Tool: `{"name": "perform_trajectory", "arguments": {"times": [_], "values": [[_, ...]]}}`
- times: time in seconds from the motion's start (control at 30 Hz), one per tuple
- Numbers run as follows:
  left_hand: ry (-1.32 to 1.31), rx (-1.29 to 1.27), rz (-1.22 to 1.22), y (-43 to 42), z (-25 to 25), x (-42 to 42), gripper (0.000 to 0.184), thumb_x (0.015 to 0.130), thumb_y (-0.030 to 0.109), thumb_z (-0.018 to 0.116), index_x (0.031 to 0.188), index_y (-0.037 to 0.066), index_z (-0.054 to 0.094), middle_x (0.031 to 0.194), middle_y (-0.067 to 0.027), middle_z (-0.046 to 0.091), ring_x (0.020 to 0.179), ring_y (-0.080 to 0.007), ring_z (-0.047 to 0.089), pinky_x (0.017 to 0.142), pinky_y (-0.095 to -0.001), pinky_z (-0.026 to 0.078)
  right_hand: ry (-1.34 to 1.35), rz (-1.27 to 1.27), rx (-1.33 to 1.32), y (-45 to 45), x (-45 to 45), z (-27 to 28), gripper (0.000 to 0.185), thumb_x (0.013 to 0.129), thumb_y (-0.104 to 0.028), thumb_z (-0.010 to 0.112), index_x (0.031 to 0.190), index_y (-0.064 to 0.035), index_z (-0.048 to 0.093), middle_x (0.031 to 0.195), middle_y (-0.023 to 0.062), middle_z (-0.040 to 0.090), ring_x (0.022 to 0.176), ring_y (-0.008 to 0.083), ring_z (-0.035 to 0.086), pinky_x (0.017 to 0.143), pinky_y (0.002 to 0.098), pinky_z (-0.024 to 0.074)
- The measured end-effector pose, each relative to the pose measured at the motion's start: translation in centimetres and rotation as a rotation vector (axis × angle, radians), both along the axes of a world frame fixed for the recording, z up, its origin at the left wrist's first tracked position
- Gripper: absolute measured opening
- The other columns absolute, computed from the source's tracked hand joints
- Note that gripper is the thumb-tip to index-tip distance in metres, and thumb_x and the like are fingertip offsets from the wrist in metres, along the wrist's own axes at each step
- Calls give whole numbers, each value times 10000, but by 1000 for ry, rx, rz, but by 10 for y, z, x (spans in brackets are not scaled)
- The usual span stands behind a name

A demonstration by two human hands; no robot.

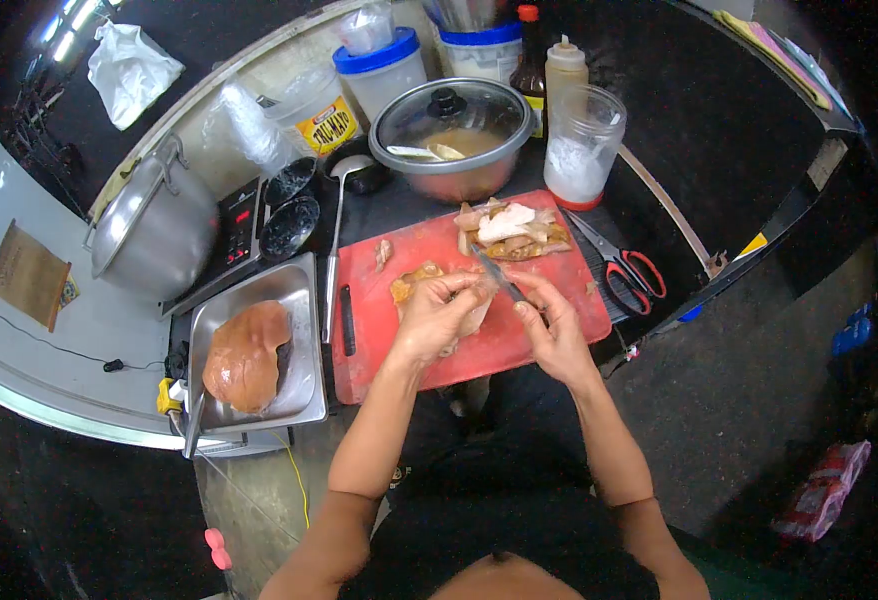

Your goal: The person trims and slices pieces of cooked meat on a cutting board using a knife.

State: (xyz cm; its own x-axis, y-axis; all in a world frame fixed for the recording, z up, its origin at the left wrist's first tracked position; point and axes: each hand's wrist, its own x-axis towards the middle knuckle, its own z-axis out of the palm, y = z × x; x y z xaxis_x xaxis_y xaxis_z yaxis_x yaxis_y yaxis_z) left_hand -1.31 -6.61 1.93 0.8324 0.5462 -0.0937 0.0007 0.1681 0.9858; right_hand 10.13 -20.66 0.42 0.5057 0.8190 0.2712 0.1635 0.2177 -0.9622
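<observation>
Over the red cutting board [379, 350], my right hand [554, 325] is closed round the dark handle of a knife [499, 272], its blade pointing up and left. My left hand [441, 312] is pinched beside the blade, above a piece of meat [474, 318] that it partly covers; what lies between its fingertips is too small to make out. Yellowish meat or skin [414, 280] shows just behind the left hand. A pile of sliced meat [514, 232] lies at the board's far right, near the knife tip. A small scrap [384, 254] sits at the upper left.
Left of the board are a ladle [335, 240] and a metal tray [307, 370] with a large piece of meat [246, 357]. A lidded pot [451, 140], a jar [581, 150] and bottles stand behind. Red-handled scissors [631, 275] lie right. A large steel pot [154, 225] stands far left.
</observation>
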Motion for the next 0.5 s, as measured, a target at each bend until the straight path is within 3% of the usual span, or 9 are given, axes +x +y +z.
{"name": "perform_trajectory", "arguments": {"times": [0.2,0.3,0.33,0.4,0.5], "values": [[59,73,26,2,-5,0,177,900,143,604,1012,36,690,773,39,619,599,-26,494,520,-194,384,-68,-31,66,-2,3,-1,378,911,18,477,1288,-7,476,1211,109,574,1137,169,531,969,311,409],[1,42,28,-3,-2,1,117,902,113,592,904,34,678,625,60,507,471,-6,374,411,-193,242,-57,56,-60,-6,-5,8,406,907,6,484,1311,-26,455,1227,123,566,1139,190,539,962,333,425],[10,41,8,-4,2,0,113,900,101,585,895,33,675,619,60,502,471,-7,377,413,-193,244,-62,79,-112,-6,-6,11,415,906,0,487,1318,-32,447,1235,130,562,1142,202,543,961,343,430],[28,41,-31,-6,13,-3,110,896,77,571,879,31,669,609,60,491,471,-8,382,416,-191,248,-120,56,58,1,-5,-2,412,902,-5,492,1311,-35,455,1228,135,568,1142,216,548,960,349,432],[42,79,-32,-6,14,-5,108,889,66,581,874,14,674,632,55,495,485,-13,394,424,-197,263,-146,50,-45,-2,-5,3,393,899,-8,501,1291,-23,474,1188,130,593,1131,220,556,955,339,433]]}}
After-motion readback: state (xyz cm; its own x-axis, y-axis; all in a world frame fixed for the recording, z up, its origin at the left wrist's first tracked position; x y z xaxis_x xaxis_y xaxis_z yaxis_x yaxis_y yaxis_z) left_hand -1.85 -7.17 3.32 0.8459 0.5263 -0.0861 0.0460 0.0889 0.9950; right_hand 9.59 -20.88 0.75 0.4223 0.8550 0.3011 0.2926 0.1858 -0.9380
